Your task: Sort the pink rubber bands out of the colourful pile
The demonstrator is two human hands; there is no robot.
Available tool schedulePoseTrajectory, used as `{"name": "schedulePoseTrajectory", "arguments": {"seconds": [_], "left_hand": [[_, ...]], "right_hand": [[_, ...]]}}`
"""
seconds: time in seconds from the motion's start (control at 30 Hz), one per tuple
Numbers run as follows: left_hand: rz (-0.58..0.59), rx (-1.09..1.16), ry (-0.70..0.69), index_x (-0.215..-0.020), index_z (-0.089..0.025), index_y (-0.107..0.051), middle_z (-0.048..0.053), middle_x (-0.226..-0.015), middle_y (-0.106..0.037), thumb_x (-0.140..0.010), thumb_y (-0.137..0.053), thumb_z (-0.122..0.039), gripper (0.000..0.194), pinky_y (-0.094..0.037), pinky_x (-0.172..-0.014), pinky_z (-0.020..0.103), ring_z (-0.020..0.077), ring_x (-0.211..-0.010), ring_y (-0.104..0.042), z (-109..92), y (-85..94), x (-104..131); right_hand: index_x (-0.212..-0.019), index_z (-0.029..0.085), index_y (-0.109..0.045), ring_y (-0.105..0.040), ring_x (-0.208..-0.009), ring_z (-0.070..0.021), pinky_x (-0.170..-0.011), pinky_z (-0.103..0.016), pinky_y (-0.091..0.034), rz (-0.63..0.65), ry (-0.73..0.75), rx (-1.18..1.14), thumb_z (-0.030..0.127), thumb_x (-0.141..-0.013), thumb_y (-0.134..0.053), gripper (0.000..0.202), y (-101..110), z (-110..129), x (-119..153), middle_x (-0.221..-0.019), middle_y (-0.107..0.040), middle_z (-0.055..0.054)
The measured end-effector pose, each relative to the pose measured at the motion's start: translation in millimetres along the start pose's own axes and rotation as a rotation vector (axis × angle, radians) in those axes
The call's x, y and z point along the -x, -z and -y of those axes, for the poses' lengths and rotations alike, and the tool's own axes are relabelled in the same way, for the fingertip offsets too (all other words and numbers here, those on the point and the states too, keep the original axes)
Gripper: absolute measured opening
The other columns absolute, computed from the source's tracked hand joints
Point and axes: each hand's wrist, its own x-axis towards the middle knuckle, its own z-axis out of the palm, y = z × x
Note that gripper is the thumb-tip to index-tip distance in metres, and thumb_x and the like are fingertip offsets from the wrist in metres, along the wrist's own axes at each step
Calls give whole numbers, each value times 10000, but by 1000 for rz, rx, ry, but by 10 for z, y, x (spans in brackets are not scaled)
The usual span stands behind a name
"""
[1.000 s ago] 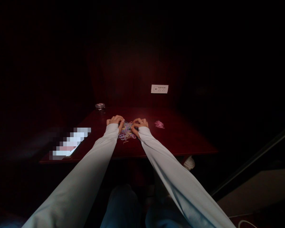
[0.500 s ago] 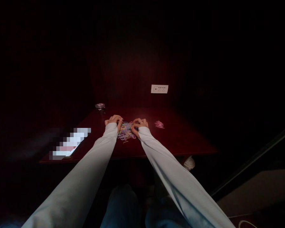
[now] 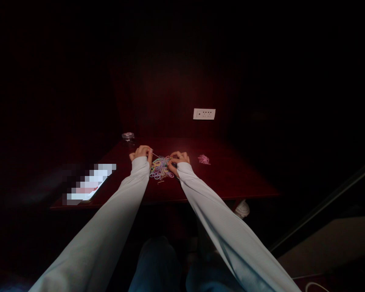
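A loose tangle of pastel elastic hair bands (image 3: 162,169) lies on the dark red table, between my hands. My left hand (image 3: 141,153) is at its upper left, thumb and finger pinched on a thin pale elastic band (image 3: 155,155). That band runs taut from the fingertips down to the tangle. On the right edge of the tangle, my right hand (image 3: 179,159) has its fingers curled in and pinched among the bands. What those fingertips hold is too small to make out. A separate small heap of pink elastic bands (image 3: 204,159) lies to the right of my right hand.
A clear round container (image 3: 128,136) stands at the table's back left. Near the left edge lies a phone-like device with a bright, blurred screen (image 3: 94,182). A white socket plate (image 3: 204,114) is on the wall behind the table (image 3: 225,178).
My left hand has moved a little left and up from the tangle, drawing the pale band out taut. My right hand has stayed almost in place.
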Motion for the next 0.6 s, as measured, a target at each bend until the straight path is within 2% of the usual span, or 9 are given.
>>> {"name": "schedulePoseTrajectory", "arguments": {"seconds": [0.33, 0.6], "left_hand": [[-53, 40, 8, -819, -217, -626, 48, -1066, -705, -913, -518, -257, 149, -337, -868, 423, 246, -950, -611, 31, -15, 7], [-110, 66, 26, -781, -216, -613, 49, -1010, -715, -891, -524, -215, 142, -342, -895, 432, 236, -919, -600, -76, 28, 30]], "right_hand": [[-838, 270, -776, -412, -1081, -230, -920, -376, -327, -4, -4, 21, 329, -895, -654, 147, 3, 7, 11, -1193, -655, -13], [-830, 275, -777, -397, -1074, -233, -897, -373, -329, -4, -26, 26, 350, -884, -659, 149, 21, 14, 16, -1209, -632, -16]]}}
